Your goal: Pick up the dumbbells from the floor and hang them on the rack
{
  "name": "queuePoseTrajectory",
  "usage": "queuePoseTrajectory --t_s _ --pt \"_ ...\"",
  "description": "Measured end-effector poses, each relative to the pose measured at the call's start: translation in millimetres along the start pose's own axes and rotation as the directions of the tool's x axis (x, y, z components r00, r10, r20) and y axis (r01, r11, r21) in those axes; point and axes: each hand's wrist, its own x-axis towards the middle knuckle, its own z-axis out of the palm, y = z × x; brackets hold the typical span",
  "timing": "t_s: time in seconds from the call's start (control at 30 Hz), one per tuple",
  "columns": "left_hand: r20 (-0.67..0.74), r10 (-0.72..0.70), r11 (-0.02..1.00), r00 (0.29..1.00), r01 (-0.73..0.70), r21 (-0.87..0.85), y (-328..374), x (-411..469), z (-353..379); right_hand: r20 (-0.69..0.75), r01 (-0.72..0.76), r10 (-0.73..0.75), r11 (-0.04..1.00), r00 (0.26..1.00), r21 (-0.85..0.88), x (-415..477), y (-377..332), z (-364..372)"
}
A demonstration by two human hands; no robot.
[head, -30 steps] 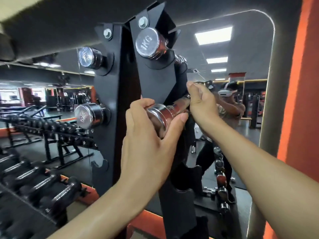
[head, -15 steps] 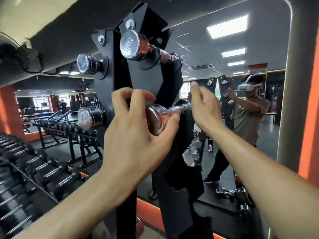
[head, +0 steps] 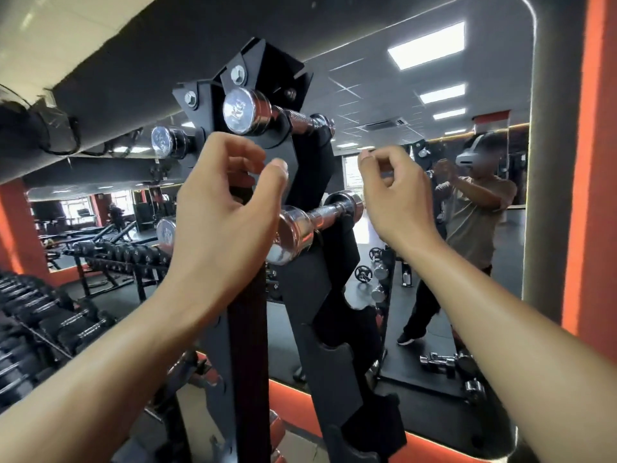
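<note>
Before a gym mirror point(head: 434, 128), one dumbbell point(head: 310, 225) sits on the rack point(head: 310, 295) beneath the top dumbbell point(head: 253, 111), left hand point(head: 220, 208) and right hand point(head: 394, 195) loosely curled and empty beside it, while reflected floor dumbbells point(head: 437, 364) likely await hanging.

Gym: dumbbell rack point(head: 314, 295), rows of black dumbbells point(head: 50, 329), wall mirror point(head: 417, 105), weight plates point(head: 363, 273).

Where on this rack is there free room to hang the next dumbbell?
Free: the empty notches in the rack below the lower dumbbell. Crowded: the top, where the upper dumbbell sits and the left hand and right hand flank the lower one.
</note>
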Motion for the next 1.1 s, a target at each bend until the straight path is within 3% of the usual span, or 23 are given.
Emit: queuePoseTrajectory --t_s 0.27,0.6,0.83,1.1 --pt "0.068 0.039 0.963 0.997 -0.019 -0.269 -11 15 -23 -0.107 -0.018 -0.002 0.981 0.994 -0.191 -19 -58 -37" --pt "0.254 0.188 0.791 0.949 0.007 -0.612 -54 -3 -123 -0.38 -0.072 -0.167 0.838 0.91 -0.541 -130 -203 -17" --pt "0.355 0.191 0.676 0.915 0.14 -0.724 -60 -14 -194 -0.476 -0.271 -0.108 0.705 0.873 -0.656 -211 -309 9" --pt "0.427 0.244 0.55 0.871 0.238 -0.8 -50 -42 -252 -0.522 -0.364 -0.119 0.588 0.845 -0.722 -265 -395 30"
